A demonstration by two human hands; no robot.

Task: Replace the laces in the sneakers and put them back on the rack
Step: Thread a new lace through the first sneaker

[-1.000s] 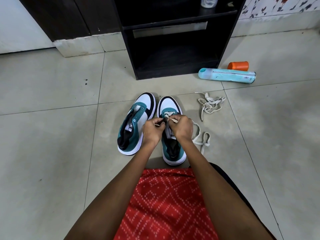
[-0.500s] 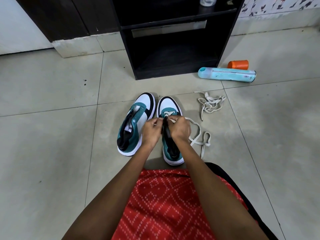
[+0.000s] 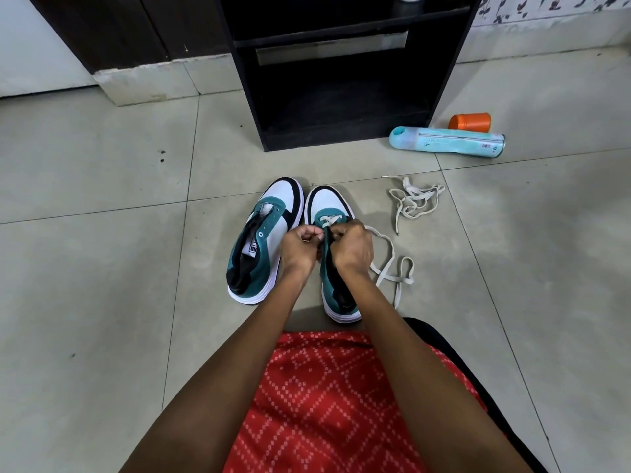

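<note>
— Two hands: what do they grip?
— Both are clenched over the teal sneaker [image 3: 329,203], in front of the rack [image 3: 341,107]. The right hand [image 3: 353,249] pinches the white lace [image 3: 389,264]; the left hand [image 3: 300,249] seems to pinch its other end, though knuckles hide it.
— Room to move?
— Open floor tiles [image 3: 102,268] on both sides; the unlaced sneaker [image 3: 283,199] stands just beside.
— Hidden?
— The upper eyelets. Slack lace loops rightward; a spare lace [image 3: 415,203] lies nearer the rack, a blue bottle [image 3: 447,144] by its right corner.
</note>
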